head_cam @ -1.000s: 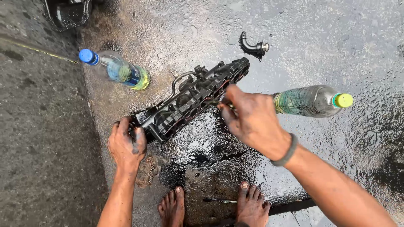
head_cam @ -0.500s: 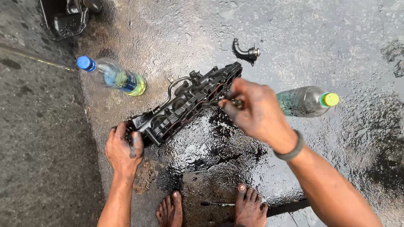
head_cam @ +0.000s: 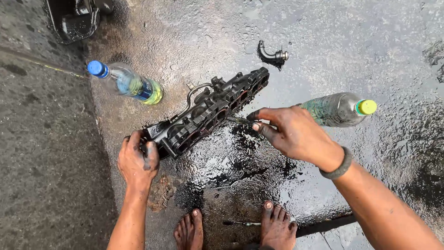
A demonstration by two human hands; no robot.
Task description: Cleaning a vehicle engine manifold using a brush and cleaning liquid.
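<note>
Crouching on the wet, oil-slicked ground (head_cam: pixel 323 41), we had the black manifold (head_cam: pixel 208 113) lying at centre, its near end gripped by our left hand (head_cam: pixel 136 162), fingers closed around it. Our right hand (head_cam: pixel 296 134) pinched a thin tool (head_cam: pixel 237 121) against it. At three o'clock lay a green-capped bottle (head_cam: pixel 337 109); oily fingers risked slipping.

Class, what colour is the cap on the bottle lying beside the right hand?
Yellow-green cap, clearest in the head view.
</note>
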